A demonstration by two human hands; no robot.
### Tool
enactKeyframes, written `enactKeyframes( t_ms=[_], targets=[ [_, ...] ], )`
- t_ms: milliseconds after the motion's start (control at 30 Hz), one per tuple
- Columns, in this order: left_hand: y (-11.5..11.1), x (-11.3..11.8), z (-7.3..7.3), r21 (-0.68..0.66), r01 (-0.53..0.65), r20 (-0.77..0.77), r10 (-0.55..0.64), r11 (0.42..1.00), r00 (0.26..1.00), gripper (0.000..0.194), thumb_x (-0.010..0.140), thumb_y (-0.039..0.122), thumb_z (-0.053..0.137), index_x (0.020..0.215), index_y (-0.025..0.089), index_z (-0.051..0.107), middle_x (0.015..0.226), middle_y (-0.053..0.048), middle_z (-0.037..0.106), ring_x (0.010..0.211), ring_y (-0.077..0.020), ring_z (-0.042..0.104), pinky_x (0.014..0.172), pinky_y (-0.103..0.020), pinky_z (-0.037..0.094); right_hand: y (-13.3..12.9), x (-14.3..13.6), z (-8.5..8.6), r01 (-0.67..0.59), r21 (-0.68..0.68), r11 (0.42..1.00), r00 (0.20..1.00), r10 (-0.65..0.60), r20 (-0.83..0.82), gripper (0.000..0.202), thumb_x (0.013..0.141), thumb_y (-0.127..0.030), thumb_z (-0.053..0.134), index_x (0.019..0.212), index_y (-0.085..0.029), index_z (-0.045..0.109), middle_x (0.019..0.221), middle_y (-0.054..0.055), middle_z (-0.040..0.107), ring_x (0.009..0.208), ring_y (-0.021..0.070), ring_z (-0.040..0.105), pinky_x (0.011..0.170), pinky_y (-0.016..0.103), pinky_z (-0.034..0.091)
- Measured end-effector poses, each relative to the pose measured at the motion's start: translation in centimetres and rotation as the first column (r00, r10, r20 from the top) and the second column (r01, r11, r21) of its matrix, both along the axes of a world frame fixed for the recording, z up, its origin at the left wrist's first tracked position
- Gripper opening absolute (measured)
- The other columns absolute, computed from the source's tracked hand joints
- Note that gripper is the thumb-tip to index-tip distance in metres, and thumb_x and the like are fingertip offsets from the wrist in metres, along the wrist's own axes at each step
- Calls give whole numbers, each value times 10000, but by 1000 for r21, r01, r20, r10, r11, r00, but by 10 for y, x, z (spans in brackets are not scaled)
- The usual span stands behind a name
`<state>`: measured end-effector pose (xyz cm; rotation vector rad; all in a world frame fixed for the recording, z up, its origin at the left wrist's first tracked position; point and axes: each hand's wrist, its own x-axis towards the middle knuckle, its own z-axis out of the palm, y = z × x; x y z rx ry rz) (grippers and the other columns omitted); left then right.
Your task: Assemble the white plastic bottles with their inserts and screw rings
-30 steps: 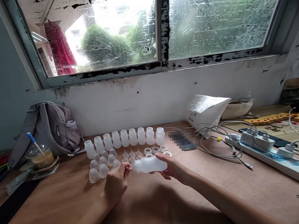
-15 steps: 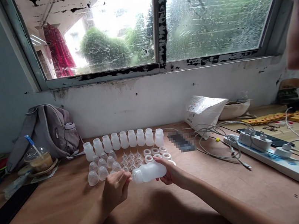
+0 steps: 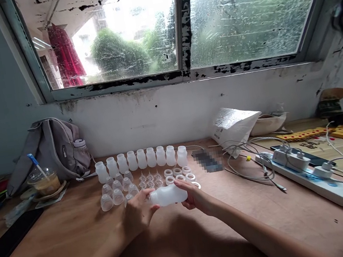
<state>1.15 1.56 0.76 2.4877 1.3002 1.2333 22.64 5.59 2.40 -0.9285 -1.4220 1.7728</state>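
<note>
A frosted white bottle [image 3: 168, 195] lies sideways in the air between my hands, its threaded neck to the left. My right hand [image 3: 192, 194] is wrapped round its base. At the neck end is my left hand [image 3: 140, 210], thumb and fingers curved round the opening; whatever small part they pinch is hidden. Behind stands a curved row of similar bottles [image 3: 142, 159]. In front of that row are clear domed caps [image 3: 118, 196] on the left, clear nipples [image 3: 150, 179] in the middle and white rings [image 3: 178, 171] on the right, partly covered by my hands.
On the left are a grey backpack [image 3: 54, 150], an iced drink cup [image 3: 46, 183] and a black flat object [image 3: 12, 240]. To the right lie a white bag [image 3: 234, 125], looped cables [image 3: 252, 172] and a power strip [image 3: 322, 185]. Part of a person shows at the right edge.
My left hand has turned and moved right, its fingers now spread round the bottle's neck. The bottle has shifted slightly left and is more level. The person at the right edge has moved mostly out of view.
</note>
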Motion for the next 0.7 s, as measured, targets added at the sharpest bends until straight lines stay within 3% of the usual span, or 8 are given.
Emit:
enactKeyframes(
  t_ms=[67, 133, 200, 267, 400, 467, 600, 700],
  targets=[
    [1, 0, 0, -104, -13, 86, 22, 994, 996, 288, 837, 396, 390, 946, 158, 511, 732, -46, 599, 640, -160, 572, 591, -262, 443, -6, -1, 5, -10, 103, 995, 1000, 8, 24, 313, 775, -506, 467, 833, -199, 488, 583, -45, 451, 377, 30, 309, 350, 150, 166],
    [3, 1, -1, -267, -19, 170, 67, 963, 983, 369, 856, 435, 310, 818, 154, 545, 576, -8, 553, 519, -135, 538, 516, -233, 408, -11, -1, 10, 5, 266, 964, 998, -20, 53, 278, 748, -466, 530, 868, -216, 517, 658, -28, 483, 472, 62, 406, 394, 162, 274],
    [8, 2, -3, -433, -23, 232, 136, 901, 963, 476, 858, 481, 253, 701, 151, 558, 451, 18, 487, 413, -116, 486, 445, -216, 365, -15, -1, 14, 14, 408, 913, 997, -43, 62, 281, 705, -409, 602, 915, -233, 541, 796, 0, 527, 660, 120, 494, 523, 204, 389],
    [11, 3, -4, -502, -13, 285, 180, 865, 942, 505, 857, 496, 237, 717, 145, 573, 401, 36, 440, 368, -106, 445, 410, -208, 334, -16, -1, 15, 19, 466, 885, 997, -50, 54, 300, 678, -366, 637, 937, -240, 553, 896, 12, 535, 787, 158, 503, 631, 241, 420],
    [11, 3, -3, -391, 67, 384, 96, 918, 918, 369, 853, 426, 342, 1050, 148, 482, 545, 28, 521, 468, -109, 505, 454, -203, 379, -6, 2, 11, 107, 393, 913, 993, -120, 9, 307, 704, -362, 614, 971, -232, 540, 859, 10, 544, 693, 132, 503, 556, 227, 397],
    [11, 2, -4, -315, 75, 360, 46, 946, 932, 340, 841, 369, 402, 1105, 156, 434, 676, -7, 575, 565, -119, 559, 483, -204, 409, 1, 5, 7, 137, 314, 939, 990, -136, -24, 311, 730, -374, 583, 994, -219, 527, 829, 13, 548, 617, 110, 495, 512, 216, 375],
    [13, -7, -10, -74, 8, 86, -2, 997, 996, 276, 843, 248, 417, 1102, 161, 456, 752, -40, 609, 620, -120, 577, 536, -210, 437, 9, 9, 3, 120, 178, 977, 991, -107, -85, 312, 757, -381, 532, 1006, -194, 519, 786, 20, 545, 529, 87, 486, 452, 203, 347],
    [15, -13, -12, 99, 6, -69, 1, 995, 998, 249, 848, 206, 413, 1082, 162, 485, 785, -50, 619, 651, -117, 570, 600, -221, 446, 9, 9, 3, 106, 121, 987, 990, -93, -105, 333, 744, -393, 534, 1007, -189, 517, 762, 19, 541, 504, 85, 486, 418, 194, 332]
  ],
)
